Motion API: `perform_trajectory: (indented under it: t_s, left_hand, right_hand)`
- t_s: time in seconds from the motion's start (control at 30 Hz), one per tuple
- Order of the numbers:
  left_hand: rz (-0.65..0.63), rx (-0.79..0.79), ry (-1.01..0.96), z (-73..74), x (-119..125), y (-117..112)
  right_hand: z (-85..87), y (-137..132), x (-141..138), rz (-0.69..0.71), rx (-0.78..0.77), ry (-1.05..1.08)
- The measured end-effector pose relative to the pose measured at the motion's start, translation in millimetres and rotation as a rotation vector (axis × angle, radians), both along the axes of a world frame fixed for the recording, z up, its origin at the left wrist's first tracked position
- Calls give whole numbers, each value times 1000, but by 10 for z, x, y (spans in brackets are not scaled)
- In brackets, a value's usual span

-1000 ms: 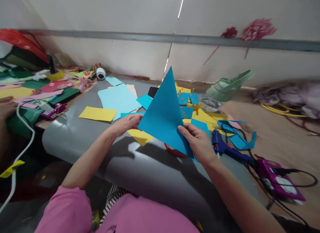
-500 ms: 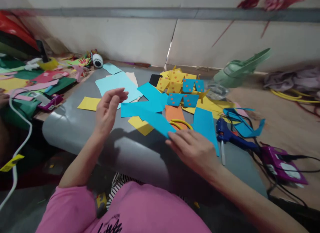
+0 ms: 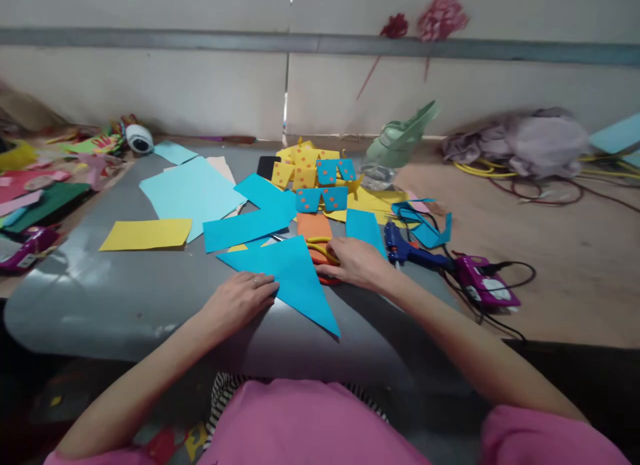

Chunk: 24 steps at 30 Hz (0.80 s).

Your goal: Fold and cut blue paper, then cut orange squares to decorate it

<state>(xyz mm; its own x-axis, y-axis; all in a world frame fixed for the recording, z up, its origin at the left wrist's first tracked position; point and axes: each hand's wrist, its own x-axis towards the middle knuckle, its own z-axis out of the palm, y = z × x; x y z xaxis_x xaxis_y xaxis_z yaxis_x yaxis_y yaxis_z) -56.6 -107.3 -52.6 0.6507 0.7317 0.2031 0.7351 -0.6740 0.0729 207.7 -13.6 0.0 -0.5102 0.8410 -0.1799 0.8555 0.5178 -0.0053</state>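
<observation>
My left hand lies with its fingers flat on a blue paper sheet, cut to a pointed, triangle-like shape. Its thumb is hidden. Just right of that sheet, my right hand has its fingers closed around the scissors' handles, which show yellow and orange-red. Most of the blades is covered by the blue sheet. Behind them lie a long blue strip and an orange piece of paper. Another blue piece rests beyond my right hand.
Spotted yellow and blue paper bows are grouped at the back. Light blue sheets and a yellow rectangle lie to the left. Right stand a blue glue gun, a purple box with cables, and a green holder.
The view has swung right. My left hand has come down onto the blue sheet. My right hand has let go of the sheet and taken hold of the scissors' handles.
</observation>
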Motion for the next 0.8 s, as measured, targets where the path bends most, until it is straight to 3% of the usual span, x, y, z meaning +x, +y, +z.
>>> perform_trajectory:
  t_s: [0.17,0.3,0.4,0.5,0.57,0.63,0.73,0.8]
  left_hand:
    - [-26,205,74,-50,14,-32]
    - [-13,307,102,-105,29,-56]
    - [-28,358,98,-129,35,-50]
    - [-33,391,105,-132,51,-33]
    - [-28,402,126,-127,74,-19]
    - [-21,394,157,-120,105,-6]
    - [-6,371,204,-107,145,7]
    - [6,361,228,-101,160,9]
  right_hand:
    - [8,-58,34,-19,-12,7]
    - [33,-176,302,-71,30,25]
    - [74,-235,608,-183,29,173]
    - [116,-154,802,-414,132,231]
    - [137,-11,793,-579,185,137]
    - [155,163,686,-655,231,22]
    - [189,331,447,-641,229,-15]
    - [207,290,298,-572,235,1]
